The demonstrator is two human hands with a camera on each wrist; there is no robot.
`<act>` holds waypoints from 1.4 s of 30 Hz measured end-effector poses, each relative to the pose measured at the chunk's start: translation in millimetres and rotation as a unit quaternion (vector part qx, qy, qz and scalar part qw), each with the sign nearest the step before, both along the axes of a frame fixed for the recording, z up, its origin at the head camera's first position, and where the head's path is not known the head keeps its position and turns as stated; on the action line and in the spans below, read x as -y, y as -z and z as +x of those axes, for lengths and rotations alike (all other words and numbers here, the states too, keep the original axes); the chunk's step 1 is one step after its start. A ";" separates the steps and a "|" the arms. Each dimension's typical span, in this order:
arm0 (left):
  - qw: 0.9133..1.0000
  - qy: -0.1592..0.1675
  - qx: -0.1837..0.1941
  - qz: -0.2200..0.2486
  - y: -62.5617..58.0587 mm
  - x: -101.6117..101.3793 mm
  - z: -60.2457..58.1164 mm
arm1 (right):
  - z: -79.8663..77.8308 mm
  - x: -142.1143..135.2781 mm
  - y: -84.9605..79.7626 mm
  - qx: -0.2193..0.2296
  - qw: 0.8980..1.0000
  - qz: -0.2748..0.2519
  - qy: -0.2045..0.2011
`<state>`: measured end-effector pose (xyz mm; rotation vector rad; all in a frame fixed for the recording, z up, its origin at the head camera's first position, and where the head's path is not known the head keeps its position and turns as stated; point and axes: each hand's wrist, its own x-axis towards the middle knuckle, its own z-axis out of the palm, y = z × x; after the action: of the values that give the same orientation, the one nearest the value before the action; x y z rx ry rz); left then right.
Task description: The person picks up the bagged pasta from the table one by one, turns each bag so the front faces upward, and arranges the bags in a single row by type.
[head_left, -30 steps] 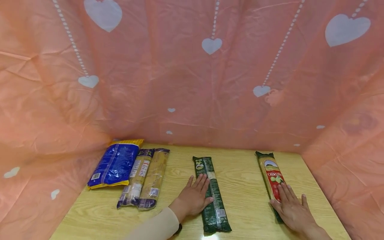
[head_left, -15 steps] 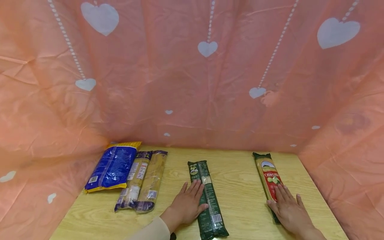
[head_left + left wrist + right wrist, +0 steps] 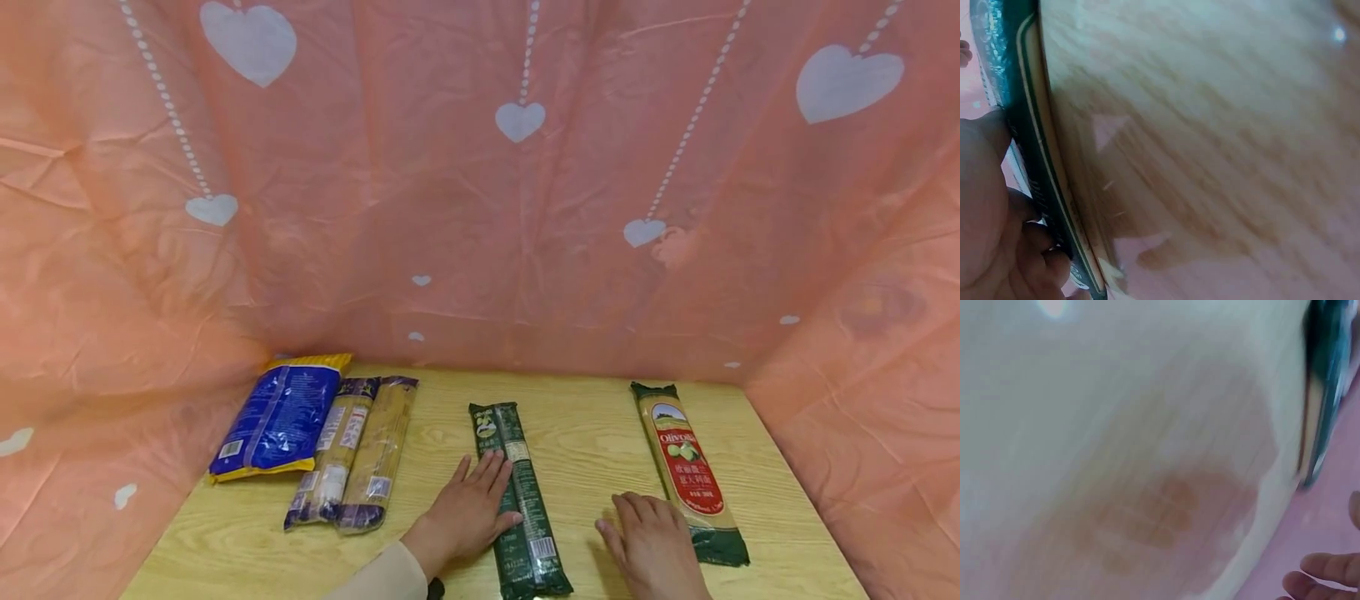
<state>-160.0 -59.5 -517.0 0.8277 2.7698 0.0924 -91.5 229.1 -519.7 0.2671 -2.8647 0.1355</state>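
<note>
My left hand (image 3: pixel 472 504) rests on a long dark green spaghetti packet (image 3: pixel 530 521) lying back side up, its fingers extended along the packet's left part. In the left wrist view the fingers (image 3: pixel 1038 240) lie against the edge of that packet (image 3: pixel 1038 119). My right hand (image 3: pixel 656 542) is low over the table, holding nothing, fingers slightly bent. It lies between the green packet and a second spaghetti packet (image 3: pixel 686 471), whose red Olivoilà label faces up. The right wrist view catches only fingertips (image 3: pixel 1325 569) of the right hand.
On the left of the wooden table (image 3: pixel 585 433) lie a blue and yellow packet (image 3: pixel 281 417) and two purple-ended pasta packets, one (image 3: pixel 345 450) beside the other (image 3: pixel 382 454). A pink curtain (image 3: pixel 465 192) with white hearts surrounds the table's back and sides.
My right hand has come off the red-labelled packet and moved left, uncovering its label and lower green end. The left hand stays on the green packet.
</note>
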 end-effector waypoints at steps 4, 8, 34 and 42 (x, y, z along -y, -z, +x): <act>1.000 -0.008 -0.001 -0.004 -2.5 -0.4 1.8 | 11.7 31.4 6.9 -0.035 0.999 0.010 -0.034; 1.000 -0.014 -0.005 0.008 -3.6 1.2 6.1 | 24.8 48.8 20.5 -0.020 0.999 0.004 -0.035; 0.966 -0.035 -0.248 -0.062 7.1 -33.8 -127.8 | 25.6 64.5 48.9 -0.128 0.986 0.067 -0.087; 0.969 -0.032 -0.238 -0.064 11.5 -40.6 -130.2 | 22.5 60.4 52.2 -0.171 0.979 0.067 -0.091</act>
<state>-290.3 -18.9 -528.5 0.8138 3.2020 -0.3121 -68.9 168.7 -571.9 0.5243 -2.5077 -0.0658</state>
